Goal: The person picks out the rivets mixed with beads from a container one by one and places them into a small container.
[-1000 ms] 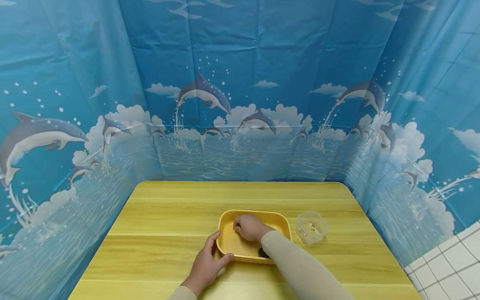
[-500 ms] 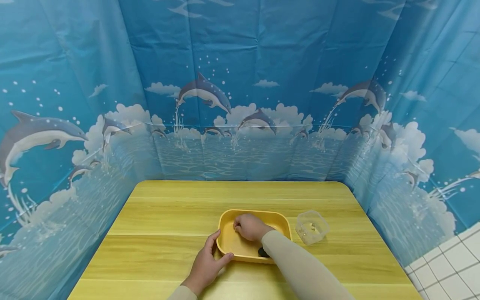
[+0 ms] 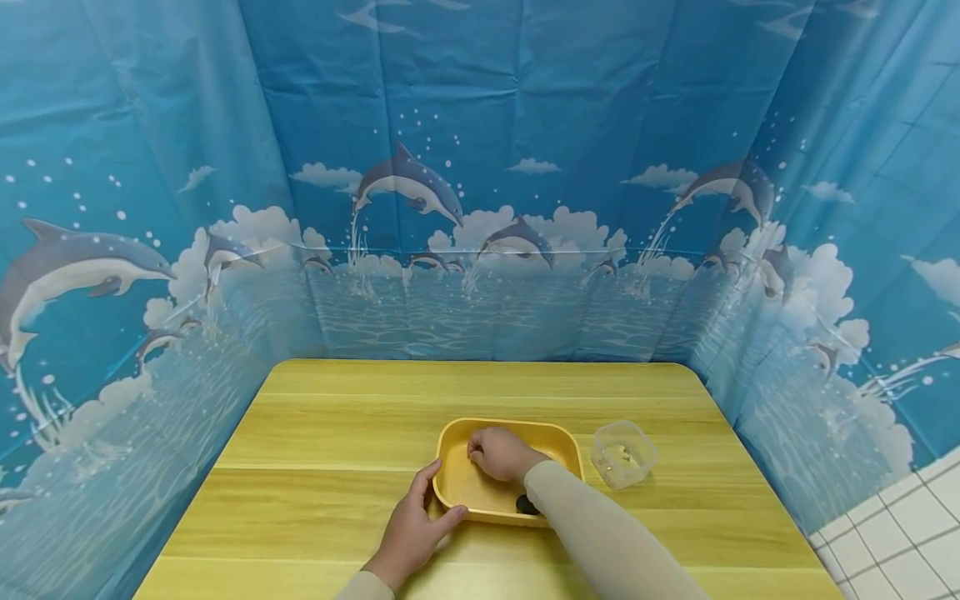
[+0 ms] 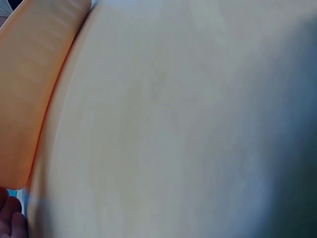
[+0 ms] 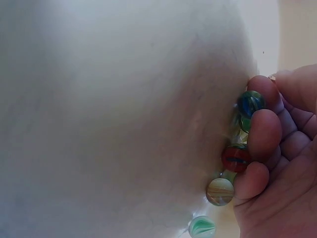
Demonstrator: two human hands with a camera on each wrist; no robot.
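A shallow yellow tray (image 3: 566, 442) stands on the table. My left hand (image 3: 411, 533) holds its near left corner, thumb on the front wall and fingers along the left side. Inside the tray, my right hand (image 3: 504, 455) is low with its fingers curled. In the right wrist view its thumb and forefinger meet at a small shiny piece (image 5: 272, 78), mostly hidden. Glass marbles lie along the other fingers: a blue-green marble (image 5: 251, 103), a red marble (image 5: 236, 157), a brown-striped marble (image 5: 220, 192) and a green-white marble (image 5: 202, 226).
Right of the tray stands a clear plastic tub (image 3: 624, 455) with a few small pale pieces inside. A dark rounded thing (image 3: 527, 504) shows beside my right sleeve at the tray's front wall. The wooden table (image 3: 322, 433) ends at a blue dolphin-print curtain (image 3: 480, 308).
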